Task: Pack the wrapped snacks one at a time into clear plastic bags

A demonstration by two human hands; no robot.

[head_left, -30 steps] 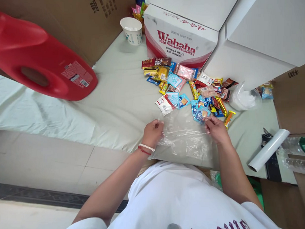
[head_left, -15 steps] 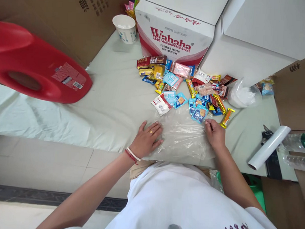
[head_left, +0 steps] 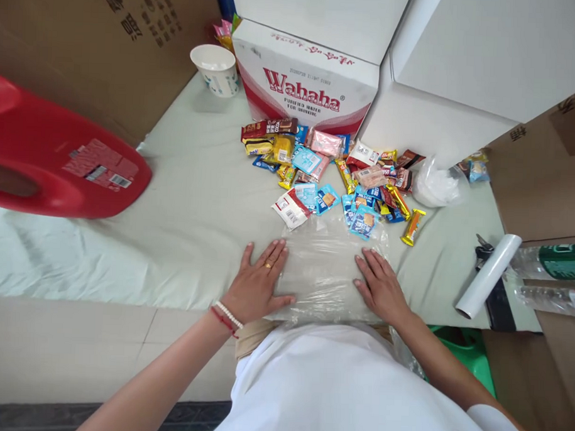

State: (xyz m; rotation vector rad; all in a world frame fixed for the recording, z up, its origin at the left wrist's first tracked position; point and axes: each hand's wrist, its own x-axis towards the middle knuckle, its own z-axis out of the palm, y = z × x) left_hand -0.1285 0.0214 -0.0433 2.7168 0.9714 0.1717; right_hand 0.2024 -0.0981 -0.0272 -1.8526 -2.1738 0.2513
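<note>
A sheet of clear plastic film (head_left: 320, 276) lies on the table in front of my body, slightly wrinkled. My left hand (head_left: 259, 280) rests flat on its left edge, fingers stretched out, with a ring and a beaded bracelet. My right hand (head_left: 378, 284) lies flat on its right side, fingers extended. Neither hand holds anything. Just beyond the film's far edge are small wrapped snacks: a white and red packet (head_left: 291, 209), a blue packet (head_left: 327, 199), another blue packet (head_left: 364, 222) overlapping the film, and a yellow-orange bar (head_left: 413, 227) to the right.
More snacks pile up before a Wahaha water box (head_left: 306, 78). A red jug (head_left: 68, 151) and a paper cup (head_left: 214, 69) stand left. To the right are a bunched clear bag (head_left: 437, 183), a white roll (head_left: 489, 276), and plastic bottles (head_left: 562, 261).
My right hand has let go of the film's far right corner and flattened onto the film, nearer its middle. My left hand stays flat with fingers straighter. The camera view has shifted.
</note>
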